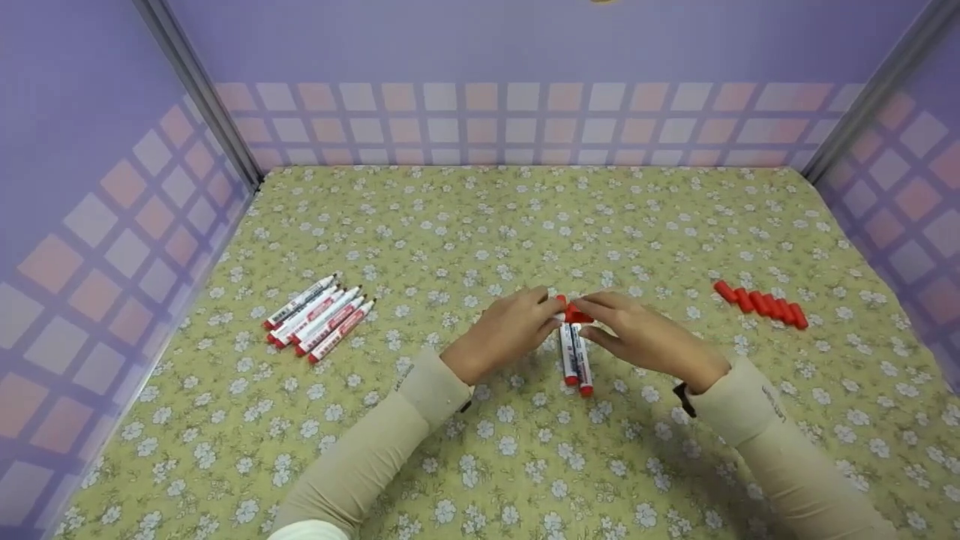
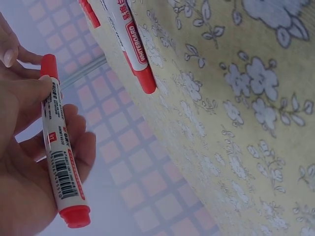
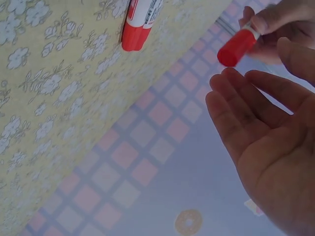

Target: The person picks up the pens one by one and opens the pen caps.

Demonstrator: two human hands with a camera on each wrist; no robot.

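Observation:
My left hand (image 1: 510,330) holds a whiteboard marker (image 2: 63,147) between thumb and fingers. The marker is white with a barcode, a red end and a red cap (image 2: 48,66). My right hand (image 1: 645,335) is beside the capped end, its fingers extended and holding nothing, as the right wrist view shows. Below both hands, two more capped markers (image 1: 568,354) lie side by side on the cloth, their red ends toward me. In the head view my left hand mostly hides the held marker.
To the left, several uncapped markers (image 1: 322,318) lie in a slanting row, tips pointing away. Several loose red caps (image 1: 761,304) form a row at the right. A floral yellow cloth (image 1: 465,225) covers the table, with purple checked panels (image 1: 480,124) around it.

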